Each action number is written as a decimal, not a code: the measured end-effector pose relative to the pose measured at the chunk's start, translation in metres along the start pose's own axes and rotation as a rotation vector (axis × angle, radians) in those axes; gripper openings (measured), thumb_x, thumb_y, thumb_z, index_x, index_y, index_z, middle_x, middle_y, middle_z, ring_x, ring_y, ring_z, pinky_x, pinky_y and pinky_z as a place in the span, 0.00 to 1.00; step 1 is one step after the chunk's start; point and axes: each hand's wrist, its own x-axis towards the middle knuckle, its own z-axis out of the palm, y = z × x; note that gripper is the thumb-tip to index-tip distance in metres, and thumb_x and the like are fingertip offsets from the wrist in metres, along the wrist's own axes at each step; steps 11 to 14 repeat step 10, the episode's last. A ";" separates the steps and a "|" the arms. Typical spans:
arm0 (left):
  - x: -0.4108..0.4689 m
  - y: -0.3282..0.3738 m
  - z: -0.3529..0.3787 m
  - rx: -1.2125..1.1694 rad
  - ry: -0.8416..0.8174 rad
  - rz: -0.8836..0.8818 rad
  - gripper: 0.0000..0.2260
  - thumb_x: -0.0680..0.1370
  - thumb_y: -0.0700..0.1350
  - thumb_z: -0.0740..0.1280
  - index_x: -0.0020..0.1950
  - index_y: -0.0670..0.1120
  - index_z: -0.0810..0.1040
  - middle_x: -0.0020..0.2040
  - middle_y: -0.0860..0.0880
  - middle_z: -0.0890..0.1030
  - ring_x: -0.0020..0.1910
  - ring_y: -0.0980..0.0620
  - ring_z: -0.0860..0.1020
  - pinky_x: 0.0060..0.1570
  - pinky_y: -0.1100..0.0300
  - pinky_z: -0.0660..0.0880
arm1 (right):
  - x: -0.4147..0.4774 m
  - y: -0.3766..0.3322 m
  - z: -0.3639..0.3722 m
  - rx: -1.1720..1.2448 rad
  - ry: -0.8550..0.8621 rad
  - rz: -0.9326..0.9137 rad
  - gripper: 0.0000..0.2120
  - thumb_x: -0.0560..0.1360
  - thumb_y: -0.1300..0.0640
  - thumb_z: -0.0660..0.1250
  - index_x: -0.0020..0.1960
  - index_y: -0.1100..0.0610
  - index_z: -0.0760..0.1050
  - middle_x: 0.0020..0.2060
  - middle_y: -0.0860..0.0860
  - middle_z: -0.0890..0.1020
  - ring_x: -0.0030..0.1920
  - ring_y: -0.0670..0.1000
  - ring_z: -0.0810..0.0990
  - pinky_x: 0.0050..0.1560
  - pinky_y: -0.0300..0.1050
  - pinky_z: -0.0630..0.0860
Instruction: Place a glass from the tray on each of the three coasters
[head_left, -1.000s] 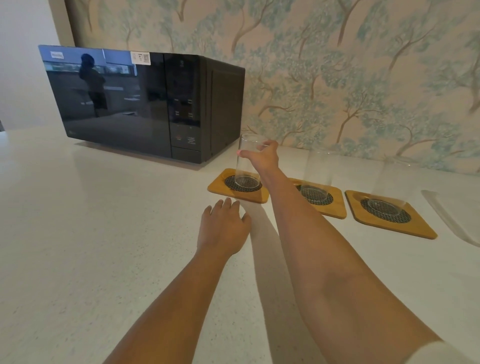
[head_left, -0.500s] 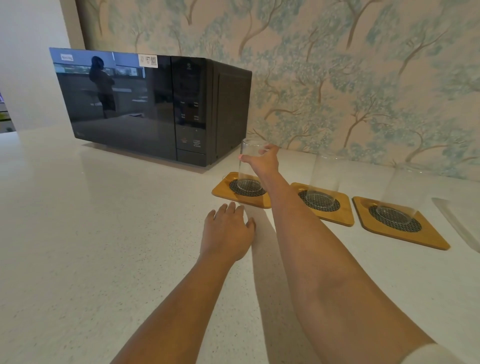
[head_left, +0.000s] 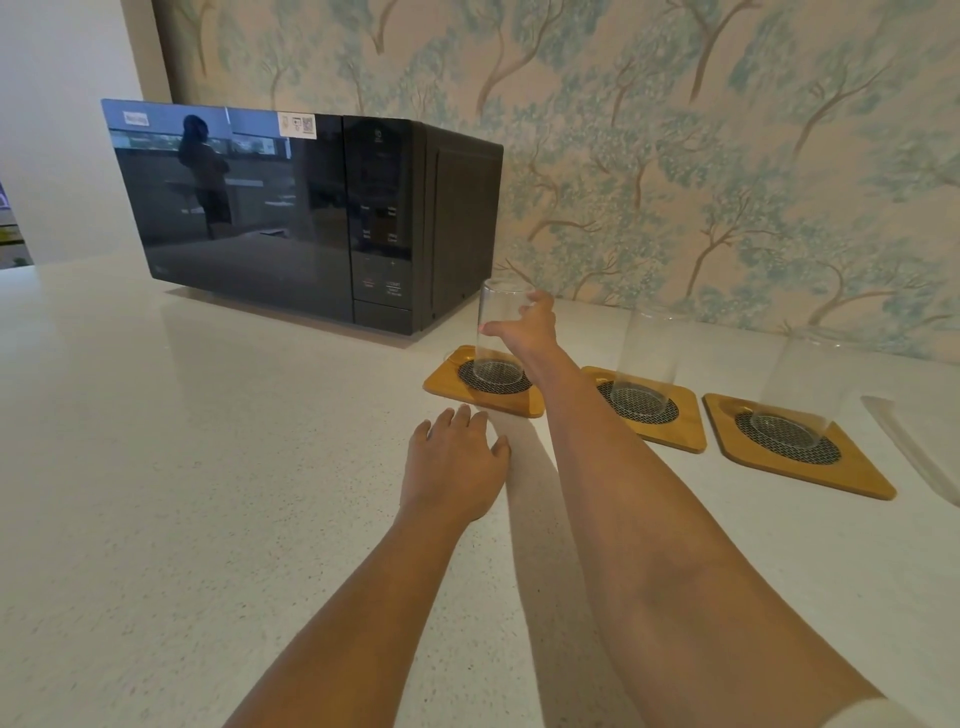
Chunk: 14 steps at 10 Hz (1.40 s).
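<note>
- My right hand (head_left: 527, 332) grips the leftmost glass (head_left: 501, 332) on its coaster (head_left: 480, 382); jerking free could topple it.
- My left hand (head_left: 454, 465) lies open, near.

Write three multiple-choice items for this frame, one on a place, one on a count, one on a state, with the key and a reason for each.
1. Where does the left coaster lie?
A. In front of the microwave's right corner
B. On top of the microwave
C. Under the left hand

2. How many coasters carry a glass?
A. One
B. Two
C. Three

3. What is the left hand doing?
A. Holding a glass
B. Resting flat on the counter
C. Pressing the microwave panel

Key: 1 A, the coaster sits just before the microwave corner. 2 C, a clear glass stands on each wooden coaster. 3 B, its palm lies down, empty, while the right hand grips the left glass.
</note>
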 end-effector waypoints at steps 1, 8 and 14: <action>0.000 -0.001 0.001 0.003 0.005 0.000 0.25 0.81 0.59 0.49 0.76 0.50 0.60 0.78 0.49 0.61 0.77 0.48 0.59 0.76 0.47 0.55 | 0.001 0.002 0.001 0.006 0.001 0.000 0.41 0.68 0.62 0.75 0.73 0.54 0.55 0.71 0.57 0.65 0.70 0.59 0.66 0.70 0.53 0.67; -0.008 0.003 -0.008 0.054 -0.085 0.021 0.24 0.83 0.54 0.47 0.77 0.47 0.57 0.79 0.47 0.58 0.78 0.46 0.56 0.77 0.47 0.52 | -0.114 0.047 -0.073 -0.812 -0.048 -0.276 0.25 0.80 0.48 0.58 0.73 0.60 0.64 0.71 0.56 0.69 0.70 0.56 0.68 0.67 0.52 0.66; -0.035 0.009 -0.010 0.046 -0.085 0.035 0.24 0.84 0.52 0.45 0.78 0.46 0.54 0.80 0.46 0.54 0.79 0.46 0.53 0.77 0.48 0.50 | -0.163 0.063 -0.098 -0.869 -0.078 -0.256 0.25 0.80 0.48 0.55 0.72 0.60 0.65 0.71 0.55 0.69 0.70 0.56 0.69 0.69 0.52 0.64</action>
